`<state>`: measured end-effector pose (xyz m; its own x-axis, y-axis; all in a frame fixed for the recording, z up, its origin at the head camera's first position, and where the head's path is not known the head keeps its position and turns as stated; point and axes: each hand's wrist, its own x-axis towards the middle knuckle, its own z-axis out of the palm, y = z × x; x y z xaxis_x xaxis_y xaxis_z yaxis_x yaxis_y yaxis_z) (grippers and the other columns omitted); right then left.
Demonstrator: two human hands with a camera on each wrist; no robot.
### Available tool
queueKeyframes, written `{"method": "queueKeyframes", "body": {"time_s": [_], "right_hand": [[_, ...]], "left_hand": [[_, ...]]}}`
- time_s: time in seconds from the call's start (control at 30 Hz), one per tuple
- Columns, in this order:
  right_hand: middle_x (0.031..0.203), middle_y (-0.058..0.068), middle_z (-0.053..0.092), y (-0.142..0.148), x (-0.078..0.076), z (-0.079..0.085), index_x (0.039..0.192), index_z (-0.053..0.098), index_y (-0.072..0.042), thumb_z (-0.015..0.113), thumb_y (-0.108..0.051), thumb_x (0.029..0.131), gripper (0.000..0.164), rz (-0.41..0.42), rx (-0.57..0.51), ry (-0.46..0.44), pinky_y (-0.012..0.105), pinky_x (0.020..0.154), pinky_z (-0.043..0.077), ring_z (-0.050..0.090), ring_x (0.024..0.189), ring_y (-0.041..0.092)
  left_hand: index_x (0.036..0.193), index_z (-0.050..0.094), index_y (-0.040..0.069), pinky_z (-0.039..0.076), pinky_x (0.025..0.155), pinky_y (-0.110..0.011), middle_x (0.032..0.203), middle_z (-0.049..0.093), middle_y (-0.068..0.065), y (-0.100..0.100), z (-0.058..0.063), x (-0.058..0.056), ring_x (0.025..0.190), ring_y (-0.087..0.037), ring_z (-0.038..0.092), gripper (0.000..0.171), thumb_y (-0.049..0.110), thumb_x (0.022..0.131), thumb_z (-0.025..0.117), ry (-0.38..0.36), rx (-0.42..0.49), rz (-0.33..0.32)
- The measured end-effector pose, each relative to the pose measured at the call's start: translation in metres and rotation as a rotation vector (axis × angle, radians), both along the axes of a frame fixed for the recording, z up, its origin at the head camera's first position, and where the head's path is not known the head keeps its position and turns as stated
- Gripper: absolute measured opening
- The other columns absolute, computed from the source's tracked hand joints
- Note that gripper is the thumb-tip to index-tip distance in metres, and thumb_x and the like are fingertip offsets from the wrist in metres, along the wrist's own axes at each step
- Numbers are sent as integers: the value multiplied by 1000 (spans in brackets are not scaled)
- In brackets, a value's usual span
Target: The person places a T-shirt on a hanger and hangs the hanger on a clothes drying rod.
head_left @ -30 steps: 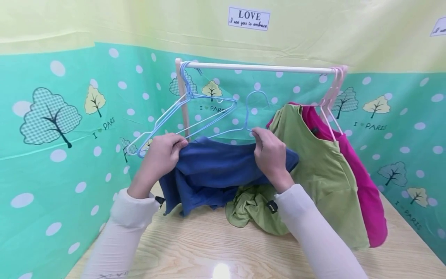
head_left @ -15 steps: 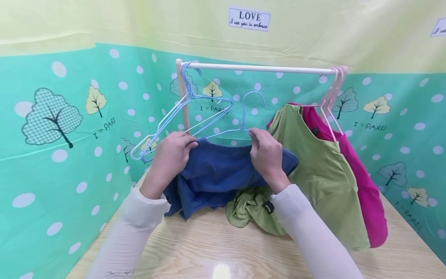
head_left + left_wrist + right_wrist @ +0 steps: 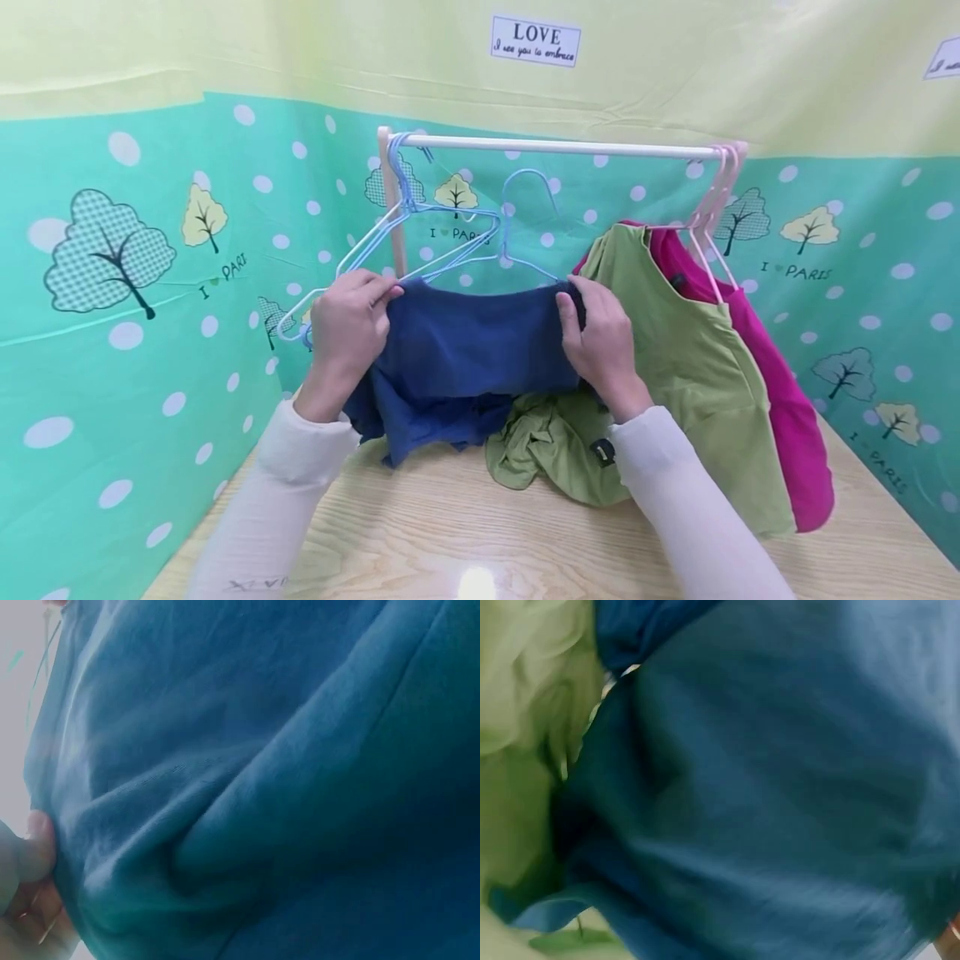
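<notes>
A blue garment (image 3: 480, 342) is stretched between both hands at the front of the rack; its exact kind is not clear. My left hand (image 3: 348, 325) pinches its upper left corner, and in the left wrist view the thumb and fingers (image 3: 34, 855) hold the cloth's edge. At the upper right corner, my right hand (image 3: 600, 337) grips the fabric between thumb and fingers. A light blue hanger (image 3: 505, 217) rises behind the garment, its hook off the rail and its lower part hidden by the cloth. Blue fabric (image 3: 780, 772) fills most of the right wrist view.
A white rail (image 3: 555, 146) runs across the rack. Several blue and white hangers (image 3: 407, 179) hang at its left end. Green (image 3: 675, 375) and magenta (image 3: 795, 433) garments hang on pink hangers (image 3: 708, 208) at right, the green one trailing on the wooden table (image 3: 450, 533).
My right hand has moved right along the garment's top edge, and my left has shifted slightly left, pulling the cloth flatter. The loose hanger's hook has moved up and left.
</notes>
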<state>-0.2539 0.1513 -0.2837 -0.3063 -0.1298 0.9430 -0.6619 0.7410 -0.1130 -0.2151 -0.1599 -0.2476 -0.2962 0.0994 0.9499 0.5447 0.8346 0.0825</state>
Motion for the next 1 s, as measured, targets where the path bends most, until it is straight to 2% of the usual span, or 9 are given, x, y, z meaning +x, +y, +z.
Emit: {"method": "queueKeyframes", "body": {"time_s": [0.13,0.3,0.4,0.57,0.77,0.87,1.0], "right_hand": [[111,17,64,7,-6,-3,118,61,1,60,-11,93,28,-43,64,72,46,89,46,60,100,34],[99,18,66,14,-13,-4,108,64,3,54,0,93,19,-102,97,128,46,78,49,61,89,35],[95,18,66,19,-13,-3,104,65,4,51,4,92,19,-115,105,108,46,78,49,61,86,36],[95,17,66,24,-13,-1,103,65,2,49,0,94,18,-123,84,28,46,79,49,60,86,35],[100,17,66,19,-11,-1,106,65,2,55,-8,95,19,-99,34,-32,46,82,49,61,92,34],[107,18,64,13,-7,3,111,64,3,57,-10,94,23,-75,9,-34,46,88,47,59,98,35],[108,18,63,0,-1,10,111,62,5,58,-10,93,24,-21,-50,18,44,90,43,57,99,35]], "left_hand": [[87,76,2,50,56,-42,76,67,-11,-2,4,-3,68,-30,62,11,11,86,69,21,33,11],[85,76,3,49,57,-44,75,66,-10,-4,6,-6,68,-30,61,10,10,86,69,31,57,-1],[86,76,4,50,59,-43,76,67,-9,-6,7,-6,70,-29,62,10,12,86,69,28,55,-4],[86,77,6,49,59,-42,76,67,-9,-9,7,-6,70,-29,62,9,12,85,70,23,58,-13],[85,76,6,48,54,-43,74,66,-9,-5,2,-7,67,-29,62,7,10,85,70,15,69,1],[85,76,6,47,54,-43,75,66,-9,-1,0,-7,66,-30,61,8,9,85,69,21,65,19],[85,76,6,47,52,-43,76,66,-9,6,-4,-5,67,-30,61,10,10,87,67,24,58,37]]}}
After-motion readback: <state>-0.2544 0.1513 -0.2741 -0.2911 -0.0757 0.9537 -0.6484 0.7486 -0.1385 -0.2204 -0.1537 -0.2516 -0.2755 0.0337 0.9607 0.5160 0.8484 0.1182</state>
